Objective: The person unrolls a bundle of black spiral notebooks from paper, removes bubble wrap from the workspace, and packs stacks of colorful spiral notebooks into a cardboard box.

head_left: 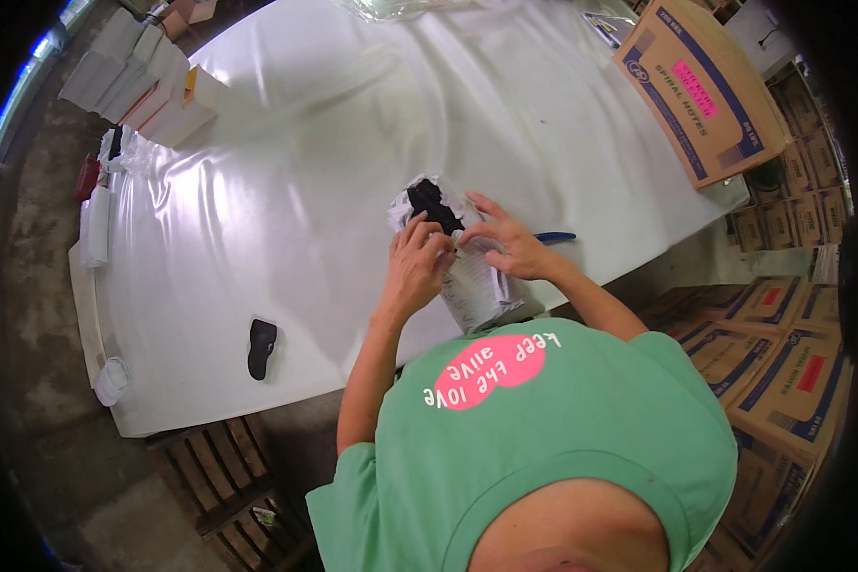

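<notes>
On the white-covered table in front of me lies a white package with handwriting on it. Its far end is crumpled and open, and dark black, bunched material shows there. My left hand rests on the package's left side, fingers bent over the edge of the opening beside the black material. From the right, my right hand grips the wrapper near the same opening, its fingers bent and its thumb toward me. What lies directly under the fingertips is hidden. A blue pen-like tool lies just beyond my right wrist.
A small black elongated object lies on the white table cover to the left. White stacks stand at the far left. One cardboard carton sits at the far right; more cartons are piled beside the table. A wooden slatted piece is below.
</notes>
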The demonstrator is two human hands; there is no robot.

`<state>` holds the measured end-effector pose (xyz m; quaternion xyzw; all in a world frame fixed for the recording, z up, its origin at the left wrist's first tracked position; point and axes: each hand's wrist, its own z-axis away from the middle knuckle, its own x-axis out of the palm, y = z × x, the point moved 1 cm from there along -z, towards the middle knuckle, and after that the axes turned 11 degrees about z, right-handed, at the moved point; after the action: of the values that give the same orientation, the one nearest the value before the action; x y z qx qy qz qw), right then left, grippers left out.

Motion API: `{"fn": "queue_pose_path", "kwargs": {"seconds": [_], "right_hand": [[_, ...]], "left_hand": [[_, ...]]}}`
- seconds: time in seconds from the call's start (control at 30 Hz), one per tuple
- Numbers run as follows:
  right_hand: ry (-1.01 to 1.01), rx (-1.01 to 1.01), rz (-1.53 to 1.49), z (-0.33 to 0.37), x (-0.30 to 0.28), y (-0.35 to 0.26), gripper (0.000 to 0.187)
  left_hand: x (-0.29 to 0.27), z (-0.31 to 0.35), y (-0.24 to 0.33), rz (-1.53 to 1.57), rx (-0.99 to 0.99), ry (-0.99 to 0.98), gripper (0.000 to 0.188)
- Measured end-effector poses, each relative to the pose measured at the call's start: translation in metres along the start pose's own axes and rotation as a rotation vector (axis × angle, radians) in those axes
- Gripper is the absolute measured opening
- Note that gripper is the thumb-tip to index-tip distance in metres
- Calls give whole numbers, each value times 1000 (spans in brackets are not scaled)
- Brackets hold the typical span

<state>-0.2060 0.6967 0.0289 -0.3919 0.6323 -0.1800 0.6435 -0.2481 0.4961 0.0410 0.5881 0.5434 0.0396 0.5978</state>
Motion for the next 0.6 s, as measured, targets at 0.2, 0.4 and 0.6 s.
{"fn": "queue_pose_path", "kwargs": {"seconds": [0.2,0.4,0.6], "right_hand": [[-60,-83,131,-14,-5,-21,24],[5,-272,443,-18,-14,-37,9],[-73,-273,435,-19,-2,-29,13]], "left_hand": [[-7,6,-12,163,55,-96,18],[-8,18,16,149,-30,10,26],[12,17,20,35,-47,151,29]]}}
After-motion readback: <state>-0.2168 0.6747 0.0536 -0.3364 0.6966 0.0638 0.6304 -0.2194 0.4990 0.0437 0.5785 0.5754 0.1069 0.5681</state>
